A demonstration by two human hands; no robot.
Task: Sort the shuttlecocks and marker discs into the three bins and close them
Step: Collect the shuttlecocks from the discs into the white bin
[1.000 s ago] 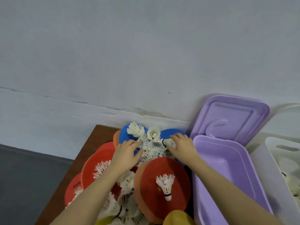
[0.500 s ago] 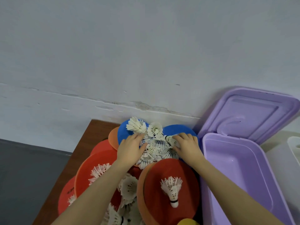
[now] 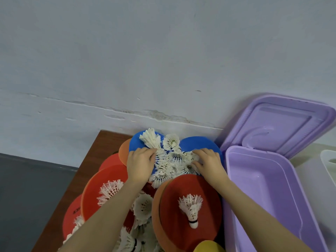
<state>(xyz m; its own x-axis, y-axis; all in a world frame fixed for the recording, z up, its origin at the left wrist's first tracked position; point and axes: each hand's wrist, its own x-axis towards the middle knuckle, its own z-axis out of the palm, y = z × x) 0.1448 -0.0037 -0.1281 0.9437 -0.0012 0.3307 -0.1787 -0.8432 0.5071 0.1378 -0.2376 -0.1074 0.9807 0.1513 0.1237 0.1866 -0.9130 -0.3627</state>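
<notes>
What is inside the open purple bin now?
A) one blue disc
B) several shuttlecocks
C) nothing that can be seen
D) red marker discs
C: the purple bin shows only its bare floor, while the shuttlecocks and discs lie on the table beside it.

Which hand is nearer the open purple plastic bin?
Right. The right hand rests on the white shuttlecock cluster just beside the purple plastic bin; the left hand is across the cluster, farther away.

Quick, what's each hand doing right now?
Left hand: fingers curled over the pile of shuttlecocks; a firm grip cannot be told.
Right hand: the same on the pile's other side.
</notes>
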